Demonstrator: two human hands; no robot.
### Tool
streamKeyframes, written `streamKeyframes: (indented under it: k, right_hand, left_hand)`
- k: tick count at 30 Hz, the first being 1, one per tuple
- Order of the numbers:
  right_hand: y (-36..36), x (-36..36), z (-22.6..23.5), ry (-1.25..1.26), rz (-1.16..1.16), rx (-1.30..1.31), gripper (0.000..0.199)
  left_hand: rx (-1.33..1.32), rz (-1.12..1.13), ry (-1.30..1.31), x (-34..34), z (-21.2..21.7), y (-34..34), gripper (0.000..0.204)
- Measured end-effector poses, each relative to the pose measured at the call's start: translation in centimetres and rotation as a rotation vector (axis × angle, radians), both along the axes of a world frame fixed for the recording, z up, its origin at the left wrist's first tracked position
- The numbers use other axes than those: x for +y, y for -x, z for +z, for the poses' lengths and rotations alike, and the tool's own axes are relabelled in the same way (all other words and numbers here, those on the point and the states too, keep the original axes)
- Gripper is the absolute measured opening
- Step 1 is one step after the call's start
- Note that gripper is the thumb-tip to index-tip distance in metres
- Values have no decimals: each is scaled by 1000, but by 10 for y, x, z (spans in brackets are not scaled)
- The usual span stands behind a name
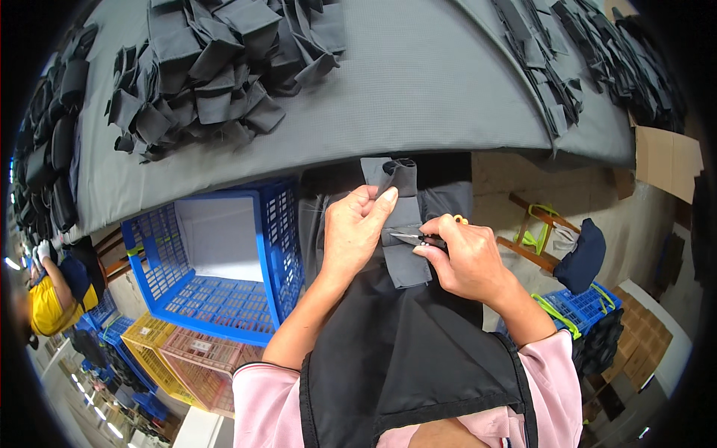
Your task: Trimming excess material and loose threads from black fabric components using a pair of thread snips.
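Observation:
Over my lap hangs a strip of joined dark grey fabric pieces [407, 267]. The thumb and fingers of my left hand [355, 230] pinch its upper part, where a piece curls over. My right hand [472, 260] is closed around small black-handled thread snips [432, 241]. Their pointed metal blades lie against the strip near a seam between two pieces; whether they are cutting a thread is too small to tell. A bit of yellow shows at the right index finger. Below the strip spreads a black apron [418, 336].
A grey-covered table [418, 89] curves ahead, bearing a heap of grey fabric pieces [202, 67] and more stacks [538, 60] at right. A blue plastic crate [213, 299] stands at my left, a wooden stool [534, 231] at right. Another person in yellow [56, 299] is far left.

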State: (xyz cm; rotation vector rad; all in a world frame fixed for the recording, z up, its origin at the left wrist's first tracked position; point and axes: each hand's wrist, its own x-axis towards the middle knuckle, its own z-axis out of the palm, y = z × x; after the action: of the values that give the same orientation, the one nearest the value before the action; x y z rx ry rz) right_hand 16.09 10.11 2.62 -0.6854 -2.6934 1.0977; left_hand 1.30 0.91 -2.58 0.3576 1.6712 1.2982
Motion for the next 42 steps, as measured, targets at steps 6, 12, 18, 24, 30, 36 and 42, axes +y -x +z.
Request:
streamKeyframes:
  k: [6, 12, 18, 24, 30, 36, 42]
  right_hand:
    - [0, -3, -5, 160, -57, 11, 23]
    - [0, -7, -4, 168, -63, -41, 23]
    - [-8, -4, -25, 1502, -377, 161, 22]
    - [-11, -16, -18, 775, -386, 149, 25]
    - [-2, -11, 0, -60, -137, 49, 22]
    - [1, -8, -1, -45, -65, 71, 24]
    - [7, -8, 1, 184, -96, 66, 21]
  left_hand:
    - [5, 14, -11, -4, -3, 0, 33]
    - [19, -16, 0, -5, -7, 3, 35]
    - [49, -4, -1, -5, -6, 3, 34]
    - [-25, 27, -19, -5, -11, 2, 31]
    - [-26, 47, -36, -3, -7, 1, 30]
    - [-37, 11, 15, -2, 0, 1, 30]
    - [-107, 12, -52, -6, -5, 2, 29]
